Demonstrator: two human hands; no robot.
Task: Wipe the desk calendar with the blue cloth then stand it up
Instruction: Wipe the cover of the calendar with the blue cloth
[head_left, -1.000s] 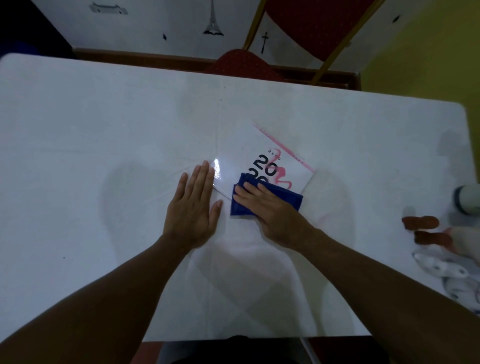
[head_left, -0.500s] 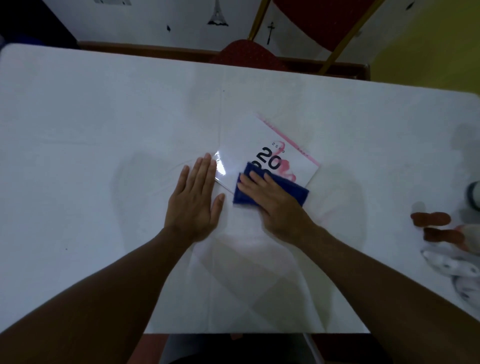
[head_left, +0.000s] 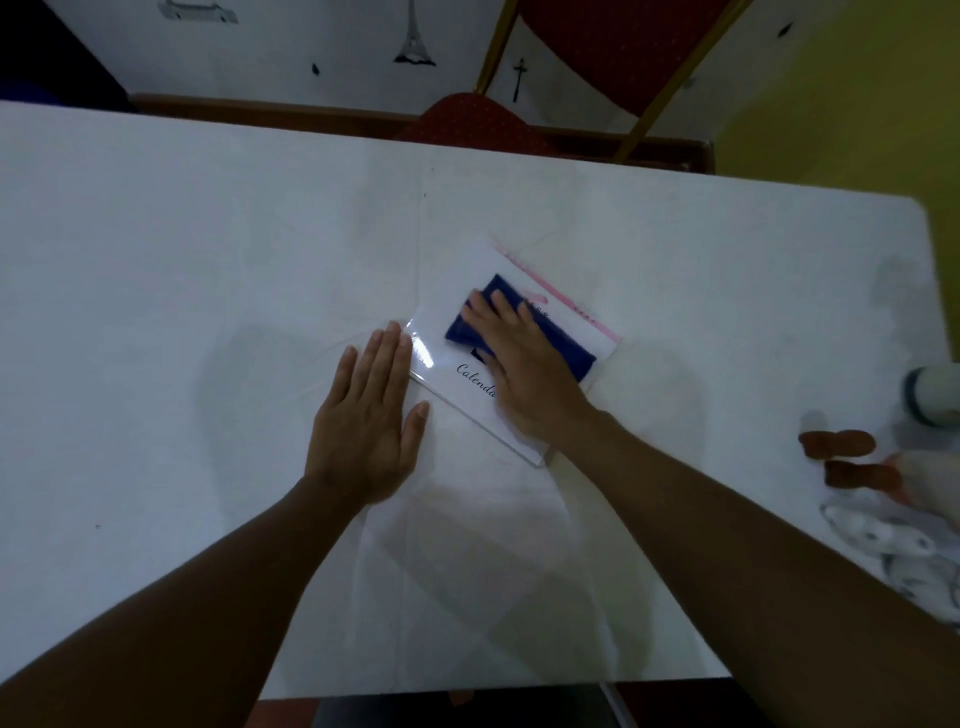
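The desk calendar (head_left: 470, 270) lies flat on the white table (head_left: 208, 260), white with a pink far edge and the script word "Calendar" near its lower part. A folded blue cloth (head_left: 563, 340) rests on the calendar's middle. My right hand (head_left: 519, 364) lies flat on the cloth, pressing it onto the calendar and covering the printed year. Palm down on the table, my left hand (head_left: 369, 421) has its fingers spread, and the fingertips touch the calendar's left edge.
At the right table edge lie two brown pieces (head_left: 839, 441), a white-and-pink thing (head_left: 924, 473), a white patterned item (head_left: 893, 551) and a white cylinder (head_left: 932, 395). A red chair (head_left: 467, 119) stands behind the far edge. The near table edge runs just below my forearms.
My right hand has pushed the blue cloth up and away, from the calendar's near edge to its middle, uncovering the word "Calendar". The left hand has stayed in place.
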